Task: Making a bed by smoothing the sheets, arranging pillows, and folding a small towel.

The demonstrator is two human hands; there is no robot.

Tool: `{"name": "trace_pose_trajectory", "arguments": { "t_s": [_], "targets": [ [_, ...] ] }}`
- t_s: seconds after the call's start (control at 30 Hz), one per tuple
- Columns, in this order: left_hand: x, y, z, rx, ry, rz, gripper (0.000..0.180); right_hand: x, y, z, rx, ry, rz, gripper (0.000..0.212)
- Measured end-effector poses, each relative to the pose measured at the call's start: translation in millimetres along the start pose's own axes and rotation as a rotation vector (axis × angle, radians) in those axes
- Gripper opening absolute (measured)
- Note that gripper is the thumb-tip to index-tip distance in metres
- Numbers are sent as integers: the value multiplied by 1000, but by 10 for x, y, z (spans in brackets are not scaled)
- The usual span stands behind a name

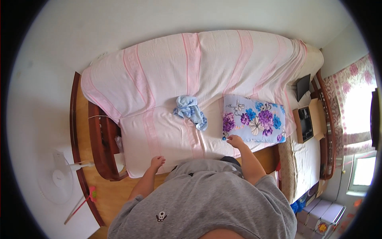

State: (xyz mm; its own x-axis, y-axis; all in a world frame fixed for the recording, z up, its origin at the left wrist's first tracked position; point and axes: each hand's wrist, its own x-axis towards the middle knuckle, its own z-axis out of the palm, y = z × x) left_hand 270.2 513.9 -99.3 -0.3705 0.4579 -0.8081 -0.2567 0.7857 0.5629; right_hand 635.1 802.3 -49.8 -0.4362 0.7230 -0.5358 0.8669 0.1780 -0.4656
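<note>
A pillow [254,119] with purple and blue flowers lies flat on the sofa seat, right of the middle. At its near left corner, my right hand [235,141] is closed with the fingers curled in. Whether they pinch the pillow's edge I cannot tell. My left hand [158,161] is loosely closed over the front of the seat, with nothing visible in it. Beyond and between my hands, a crumpled light blue cloth [191,111] rests on the seat, apart from both.
A white cover with pink stripes [167,71] drapes the sofa. Its wooden armrest [104,141] stands at the left, near a white fan [59,178]. On the right, an open cardboard box [314,119] holds something black. Pale boxes [318,215] are stacked at the lower right.
</note>
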Motion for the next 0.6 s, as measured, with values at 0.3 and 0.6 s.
{"name": "trace_pose_trajectory", "arguments": {
  "t_s": [0.3,0.6],
  "targets": [
    [-47,122,1223,-139,142,-61,24,804,1376,-780,200,-208,169,33],
    [-697,907,2518,-275,126,62,24,1797,406,-2284,162,293,-339,28]
  ]
}}
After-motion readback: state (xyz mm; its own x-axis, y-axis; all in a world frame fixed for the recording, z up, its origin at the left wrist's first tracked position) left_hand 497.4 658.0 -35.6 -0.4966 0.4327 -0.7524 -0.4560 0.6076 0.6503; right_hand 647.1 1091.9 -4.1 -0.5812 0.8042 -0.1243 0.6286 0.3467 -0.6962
